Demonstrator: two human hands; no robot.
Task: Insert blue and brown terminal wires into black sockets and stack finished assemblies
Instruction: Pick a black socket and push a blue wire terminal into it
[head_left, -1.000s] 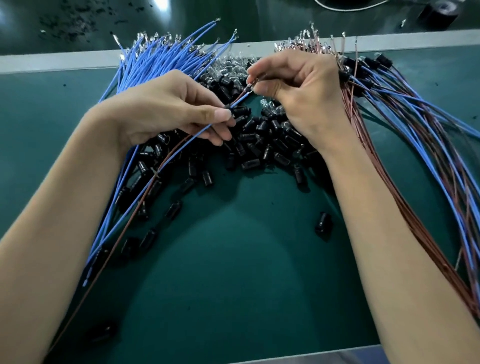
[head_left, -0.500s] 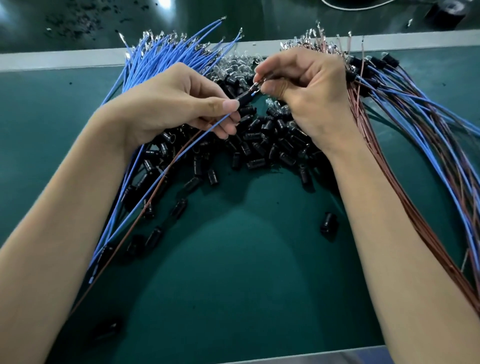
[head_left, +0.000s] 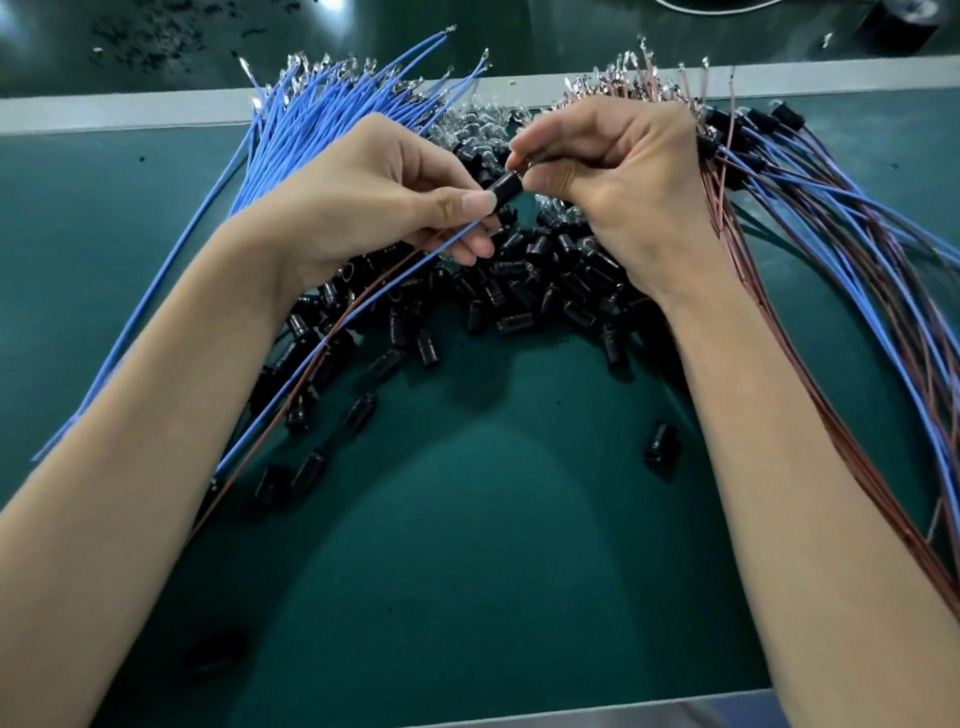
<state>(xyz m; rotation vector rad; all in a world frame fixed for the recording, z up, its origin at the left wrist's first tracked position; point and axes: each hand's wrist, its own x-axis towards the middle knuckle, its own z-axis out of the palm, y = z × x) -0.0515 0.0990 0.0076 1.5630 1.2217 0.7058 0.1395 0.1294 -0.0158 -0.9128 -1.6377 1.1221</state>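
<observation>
The matte green bench (head_left: 467, 561) has a pale strip along its far edge and bare mat in the near middle, between the forearms. Thin blue wires (head_left: 311, 119) with shiny metal tips fan out at far left. Finished assemblies (head_left: 841, 228) of blue and brown leads sweep down the right side. Small glossy black sockets (head_left: 524, 296) lie heaped mid-bench. Above them the left hand's (head_left: 363, 197) fingers pinch one blue wire (head_left: 363, 300) and one brown wire (head_left: 291, 400) just behind a cylindrical socket (head_left: 506, 186). The right hand's (head_left: 613, 171) fingers pinch its other end.
</observation>
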